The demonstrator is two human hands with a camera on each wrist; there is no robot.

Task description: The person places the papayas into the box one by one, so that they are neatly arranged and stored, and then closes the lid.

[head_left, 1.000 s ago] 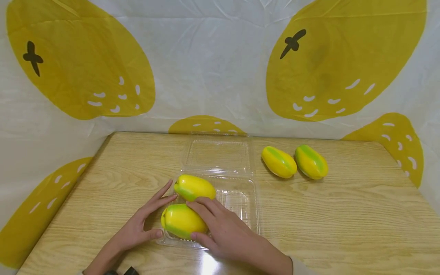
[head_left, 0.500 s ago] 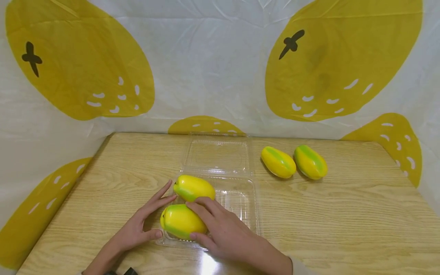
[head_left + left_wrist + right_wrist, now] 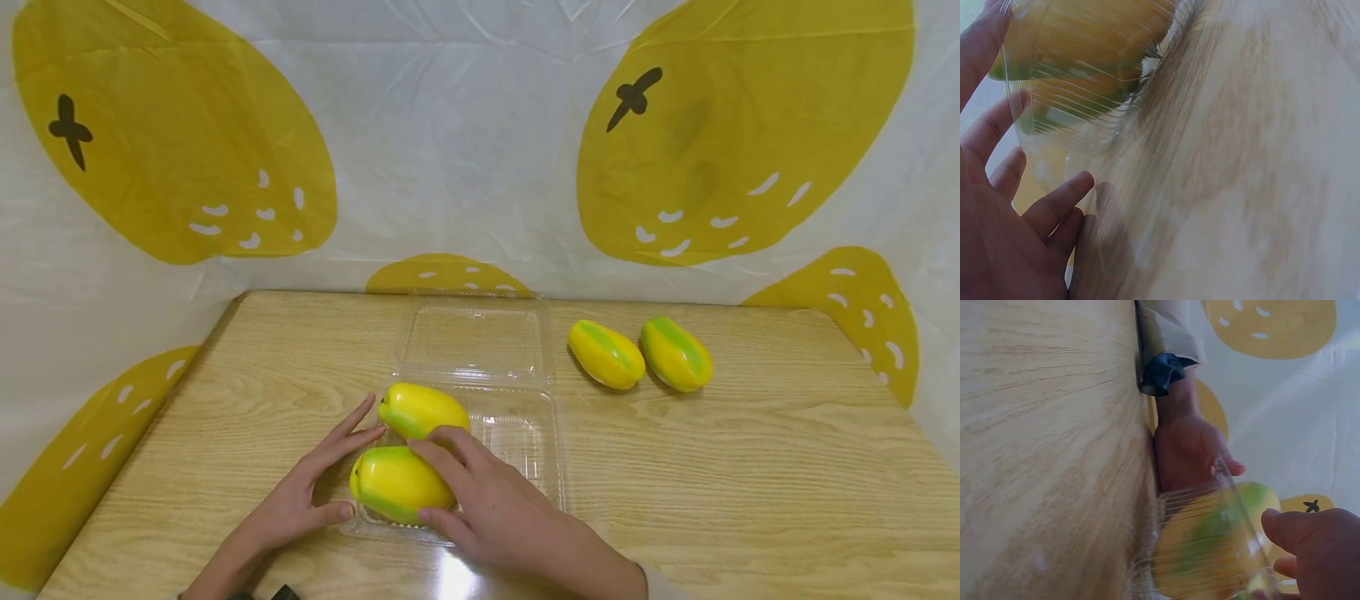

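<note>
Fingers of right hand curled over near mango, gripping it in clear tray at lower centre of frame. Left hand flat, fingers straight, touching tray's left edge beside second mango. Two more mangoes lying at upper right on counter.

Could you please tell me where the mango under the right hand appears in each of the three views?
Head: near mango, lower centre, in the clear tray.
Left wrist: yellow-green blur behind the tray wall, top left.
Right wrist: bottom centre, behind the wall.
Shared landmark: the ridged clear tray.
</note>
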